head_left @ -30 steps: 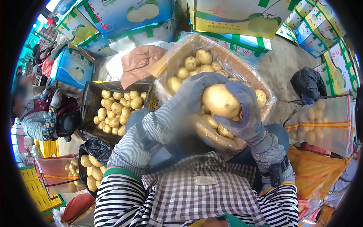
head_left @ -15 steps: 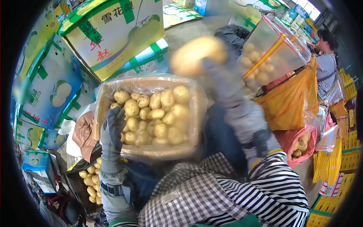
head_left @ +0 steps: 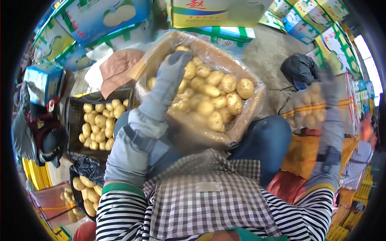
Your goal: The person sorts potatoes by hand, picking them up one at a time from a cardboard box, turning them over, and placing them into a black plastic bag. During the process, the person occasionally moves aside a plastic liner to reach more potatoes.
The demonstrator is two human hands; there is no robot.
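Note:
Both of my hands wear grey gloves. My left hand [head_left: 173, 69] reaches over the far left part of a plastic-lined cardboard box [head_left: 251, 116], its fingers curled against a potato [head_left: 183, 48]. Beneath and beside it, the box holds many potatoes [head_left: 209, 90]. Out to the right, my right hand [head_left: 329, 82] is smeared by motion, and its fingers cannot be made out. It is at the clear bag [head_left: 345, 114] with potatoes inside. The box sits by my knees, tilted in view.
A black crate [head_left: 74, 138] of potatoes stands to the left, with a black bag [head_left: 86, 168] of larger potatoes nearer. Printed cartons [head_left: 219, 14] line the far side. A black plastic bag [head_left: 299, 68] lies on the floor at right. Another person's striped sleeve [head_left: 358, 160] shows at the right edge.
My view has turned, so the box appears rotated. My right hand has moved from above the box out to the right, and the large potato is no longer seen in it. My left hand has moved over the potatoes.

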